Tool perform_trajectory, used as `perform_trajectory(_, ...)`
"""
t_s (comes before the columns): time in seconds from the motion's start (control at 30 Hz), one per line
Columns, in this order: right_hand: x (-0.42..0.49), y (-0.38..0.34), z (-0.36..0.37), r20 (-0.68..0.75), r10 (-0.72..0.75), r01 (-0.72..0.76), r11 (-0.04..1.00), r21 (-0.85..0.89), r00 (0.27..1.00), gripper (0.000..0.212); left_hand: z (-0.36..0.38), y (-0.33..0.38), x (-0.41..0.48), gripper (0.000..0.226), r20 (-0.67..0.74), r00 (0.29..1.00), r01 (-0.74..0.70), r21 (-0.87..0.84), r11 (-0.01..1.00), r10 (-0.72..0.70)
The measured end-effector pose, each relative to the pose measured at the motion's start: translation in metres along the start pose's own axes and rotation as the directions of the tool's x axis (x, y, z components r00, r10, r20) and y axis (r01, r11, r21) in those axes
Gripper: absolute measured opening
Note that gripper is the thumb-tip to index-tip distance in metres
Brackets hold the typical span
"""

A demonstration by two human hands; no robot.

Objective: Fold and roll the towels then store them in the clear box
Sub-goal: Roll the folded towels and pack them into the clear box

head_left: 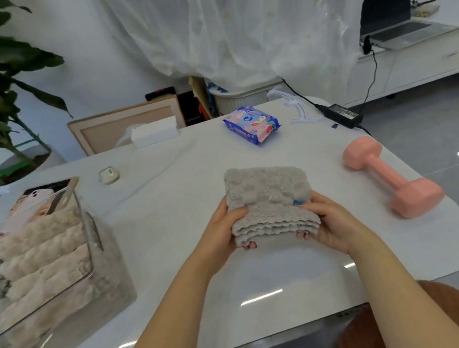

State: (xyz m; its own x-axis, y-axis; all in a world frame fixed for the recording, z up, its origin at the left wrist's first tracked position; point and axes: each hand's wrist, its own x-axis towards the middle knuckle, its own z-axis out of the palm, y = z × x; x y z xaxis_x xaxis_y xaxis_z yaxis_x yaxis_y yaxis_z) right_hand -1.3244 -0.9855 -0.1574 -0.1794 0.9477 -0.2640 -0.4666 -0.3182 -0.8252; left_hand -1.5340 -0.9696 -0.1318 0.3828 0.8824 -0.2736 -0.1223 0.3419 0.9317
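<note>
A grey fluffy towel (267, 192), folded into several layers, lies in the middle of the white table (263, 284). My left hand (223, 231) grips its near left edge, thumb on top and fingers underneath. My right hand (325, 223) grips the near right edge the same way. The near end of the towel is lifted slightly off the table. At the left stands the clear box (93, 246), holding several cream rolled towels (40, 252) laid side by side.
A pink dumbbell (388, 175) lies to the right of the towel. A blue pack of wipes (251, 124), a power adapter (341, 113) with cable, a white box (155, 132) and a small earbud case (109, 175) sit further back. A phone (39, 201) shows behind the clear box.
</note>
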Motion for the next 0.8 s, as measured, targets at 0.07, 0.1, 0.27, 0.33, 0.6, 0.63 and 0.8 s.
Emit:
perform_trajectory(0.07,0.001,0.005,0.02,0.068,-0.004,-0.001,0.997,0.072,0.998,0.025,-0.012,0.005,-0.017,0.026,-0.08,0.996,-0.047,-0.107,0.993,0.039)
perform_trajectory(0.1,0.0,0.007,0.032,0.111,-0.011,0.002,0.997,0.079,0.994,0.017,-0.02,0.007,-0.024,0.026,-0.114,0.993,-0.06,-0.169,0.984,0.041)
perform_trajectory(0.27,0.007,0.004,0.103,0.288,0.025,-0.035,0.999,0.029,0.957,0.056,-0.073,0.032,-0.081,0.023,-0.084,0.987,-0.156,-0.325,0.933,0.136)
perform_trajectory(0.33,0.012,-0.002,0.142,0.377,0.08,-0.085,0.996,-0.004,0.923,0.05,-0.107,0.047,-0.11,0.009,0.007,0.981,-0.183,-0.281,0.942,0.192)
perform_trajectory(0.6,0.055,0.027,0.313,0.562,0.373,0.02,0.821,-0.57,0.738,0.012,-0.245,0.1,-0.225,0.025,-0.264,0.95,-0.079,0.315,0.946,0.167)
perform_trajectory(0.63,0.062,0.035,0.333,0.559,0.379,0.051,0.794,-0.606,0.738,0.012,-0.259,0.106,-0.233,0.023,-0.283,0.944,-0.048,0.388,0.921,0.169)
perform_trajectory(0.8,0.074,0.086,0.418,0.499,0.473,0.212,0.537,-0.817,0.726,0.015,-0.337,0.118,-0.275,0.039,-0.433,0.901,0.331,0.641,0.693,-0.029)
